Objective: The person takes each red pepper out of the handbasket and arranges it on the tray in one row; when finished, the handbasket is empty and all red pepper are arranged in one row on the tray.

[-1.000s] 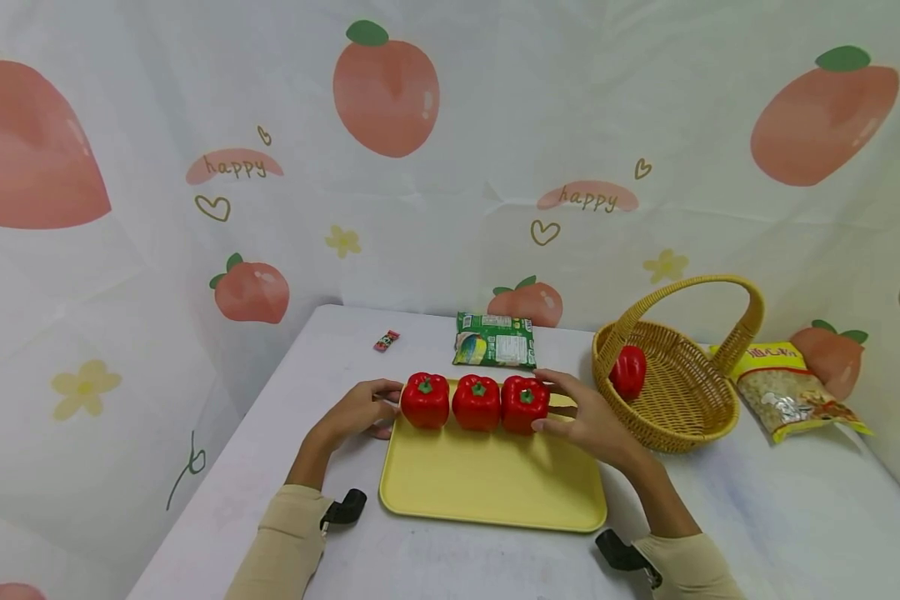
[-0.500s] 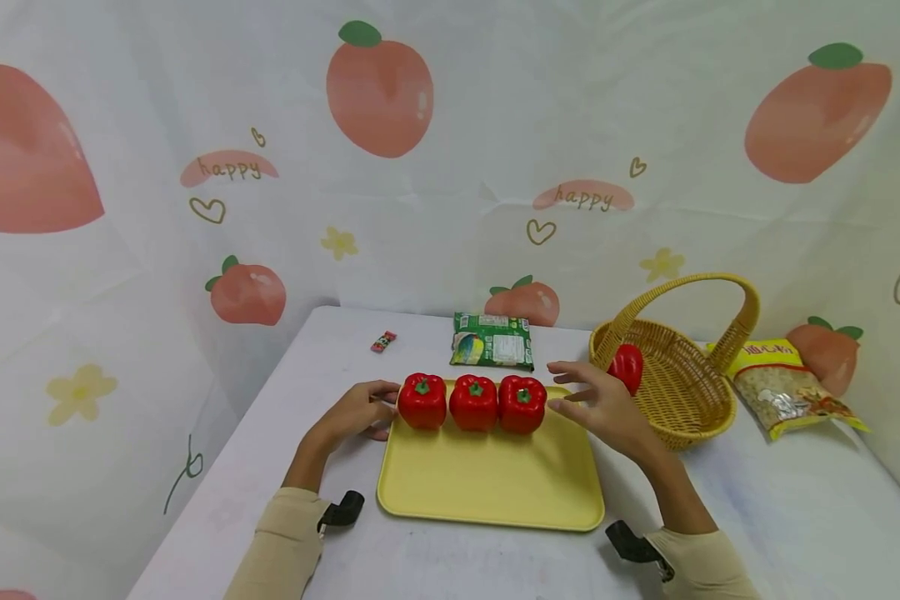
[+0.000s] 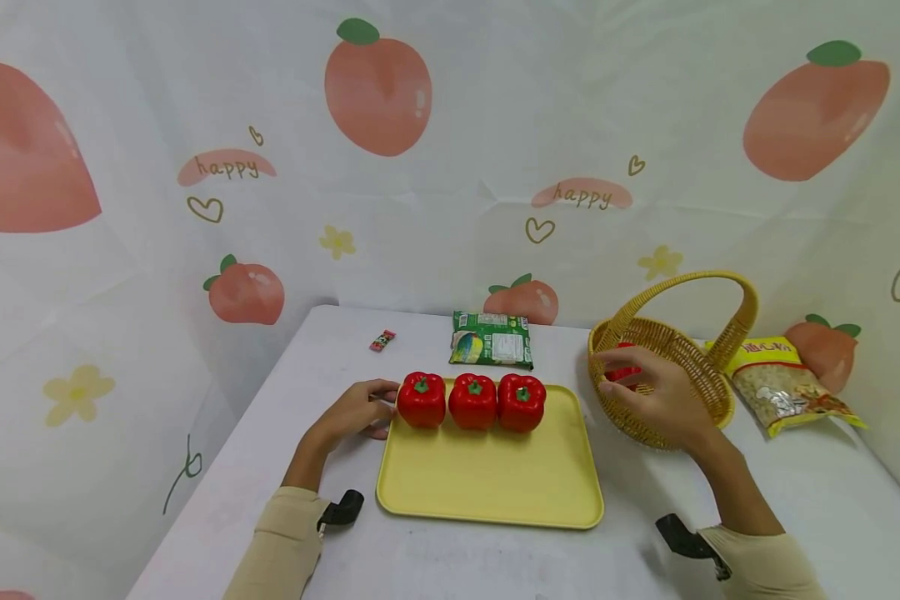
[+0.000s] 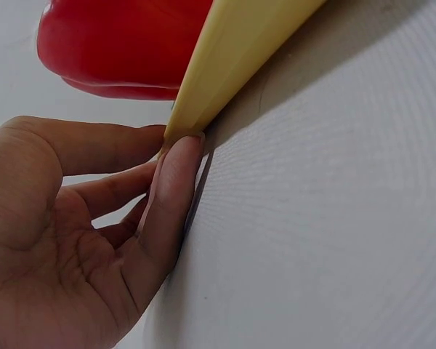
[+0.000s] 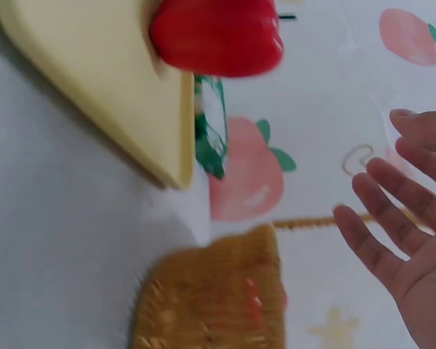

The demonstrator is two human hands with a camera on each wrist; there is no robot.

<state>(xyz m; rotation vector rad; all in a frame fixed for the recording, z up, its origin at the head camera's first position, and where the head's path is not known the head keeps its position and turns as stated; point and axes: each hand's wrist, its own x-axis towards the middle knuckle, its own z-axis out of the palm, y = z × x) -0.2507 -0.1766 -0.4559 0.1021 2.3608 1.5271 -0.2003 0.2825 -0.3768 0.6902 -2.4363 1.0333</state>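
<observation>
Three red bell peppers stand in a row along the far side of the yellow tray (image 3: 487,479): a left one (image 3: 421,402), a middle one (image 3: 472,403) and a right one (image 3: 521,405). My left hand (image 3: 351,410) pinches the tray's left edge near its far corner; in the left wrist view, thumb and fingers meet at the rim (image 4: 196,94). My right hand (image 3: 663,396) holds nothing and hovers with fingers spread over the wicker basket (image 3: 630,423). Partly hidden behind those fingers, another red bell pepper (image 3: 625,372) lies in the basket.
Behind the tray lies a green packet (image 3: 491,340), with a small red wrapped sweet (image 3: 382,340) to its left. A yellow-topped bag of pasta (image 3: 783,387) sits right of the basket, whose tall handle (image 3: 750,308) arches upward. A printed cloth backdrop hangs behind the table.
My right hand has let go of the right-hand bell pepper and moved right, over the basket. My left hand stays at the tray's edge.
</observation>
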